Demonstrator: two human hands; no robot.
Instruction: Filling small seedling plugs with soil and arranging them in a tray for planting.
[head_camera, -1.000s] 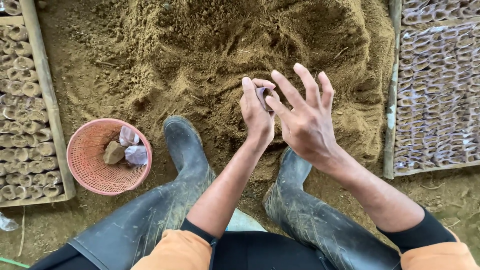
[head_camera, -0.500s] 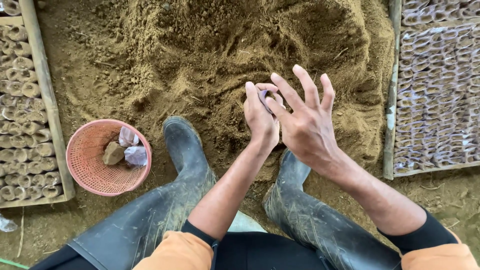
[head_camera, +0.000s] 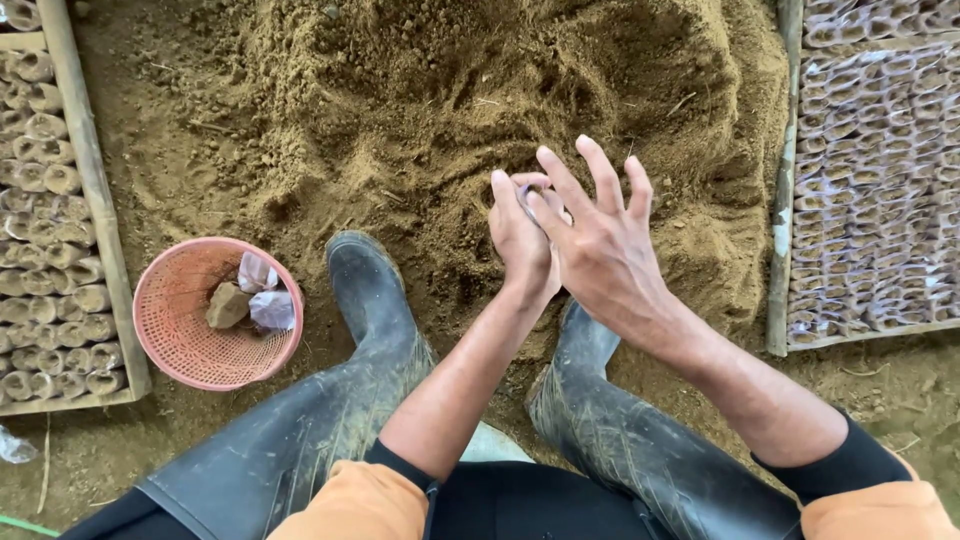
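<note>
Fingers (head_camera: 585, 190) of both hands pinch small bag (head_camera: 527, 186) above soil heap (head_camera: 450, 110).

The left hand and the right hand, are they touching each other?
Touching. The head view shows the left hand pressed against the right hand with no gap, fingers meeting around a small thin bag above the soil pile.

We see very little change over the last second: the left hand (head_camera: 522, 240) has edged slightly right and nearer, pressing closer against the right hand (head_camera: 600, 250). The small bag (head_camera: 527, 187) pinched between them now shows less than before, with the right hand's thumb and forefinger closing over its top.
</note>
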